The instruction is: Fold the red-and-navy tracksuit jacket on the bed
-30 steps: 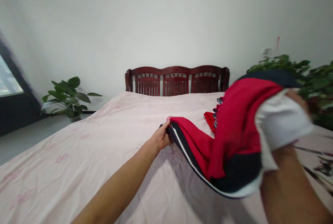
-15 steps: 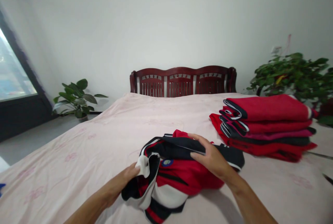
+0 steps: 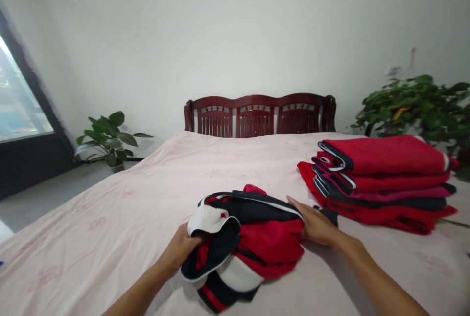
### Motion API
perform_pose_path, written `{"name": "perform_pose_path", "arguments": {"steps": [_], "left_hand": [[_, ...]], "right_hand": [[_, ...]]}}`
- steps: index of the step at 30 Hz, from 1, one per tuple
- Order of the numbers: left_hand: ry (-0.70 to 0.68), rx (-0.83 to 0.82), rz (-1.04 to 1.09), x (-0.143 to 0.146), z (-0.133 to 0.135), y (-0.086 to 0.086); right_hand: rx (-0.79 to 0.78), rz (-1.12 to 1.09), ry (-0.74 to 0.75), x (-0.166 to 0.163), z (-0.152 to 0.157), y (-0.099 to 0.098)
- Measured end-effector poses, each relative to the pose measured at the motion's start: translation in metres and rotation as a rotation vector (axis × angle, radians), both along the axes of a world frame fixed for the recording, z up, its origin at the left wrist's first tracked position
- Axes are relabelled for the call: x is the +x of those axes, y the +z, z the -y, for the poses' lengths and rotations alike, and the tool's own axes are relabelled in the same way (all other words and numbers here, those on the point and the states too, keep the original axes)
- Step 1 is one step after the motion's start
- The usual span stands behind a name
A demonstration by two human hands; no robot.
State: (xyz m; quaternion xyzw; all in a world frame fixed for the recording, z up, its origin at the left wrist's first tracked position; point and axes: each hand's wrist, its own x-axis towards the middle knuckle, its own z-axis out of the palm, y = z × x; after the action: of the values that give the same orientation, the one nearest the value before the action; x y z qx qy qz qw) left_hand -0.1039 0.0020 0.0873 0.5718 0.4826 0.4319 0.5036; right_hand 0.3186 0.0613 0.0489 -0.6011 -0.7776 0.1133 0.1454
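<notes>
A crumpled red, navy and white jacket (image 3: 271, 242) lies bunched on the bed in front of me. Its white-edged opening gapes toward the left, showing a dark inside. My left hand (image 3: 181, 247) grips that white edge, the fingertips partly hidden by cloth. At the jacket's right end, my right hand (image 3: 316, 223) is closed around the bunched side, some of its fingers behind the fabric. A dark piece of the garment (image 3: 328, 215) shows beyond the right wrist.
A stack of folded red and dark clothes (image 3: 385, 174) stands to the right on the pink flowered sheet (image 3: 157, 198). Behind the bed rises a dark wooden headboard (image 3: 257, 115). Potted plants (image 3: 110, 135) flank the bed at left and right.
My right hand has moved right and down, from the jacket's dark upper part to its right side. The left hand still holds the white edge, which has folded over more.
</notes>
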Motion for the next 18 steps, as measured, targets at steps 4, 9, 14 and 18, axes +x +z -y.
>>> {"name": "perform_pose_path", "arguments": {"steps": [4, 9, 14, 18], "left_hand": [[0.09, 0.031, 0.129, -0.015, -0.013, 0.011], [0.255, -0.071, 0.263, -0.029, -0.034, -0.014], [0.239, -0.141, 0.394, -0.015, -0.039, -0.02], [0.192, -0.181, 0.338, -0.003, -0.036, 0.0]], "right_hand": [[-0.118, -0.016, 0.06, -0.042, -0.028, 0.011], [-0.106, -0.006, 0.059, -0.088, -0.046, 0.018], [-0.028, -0.04, 0.0, -0.113, -0.037, 0.022], [0.068, -0.016, -0.047, -0.091, -0.009, 0.052]]}}
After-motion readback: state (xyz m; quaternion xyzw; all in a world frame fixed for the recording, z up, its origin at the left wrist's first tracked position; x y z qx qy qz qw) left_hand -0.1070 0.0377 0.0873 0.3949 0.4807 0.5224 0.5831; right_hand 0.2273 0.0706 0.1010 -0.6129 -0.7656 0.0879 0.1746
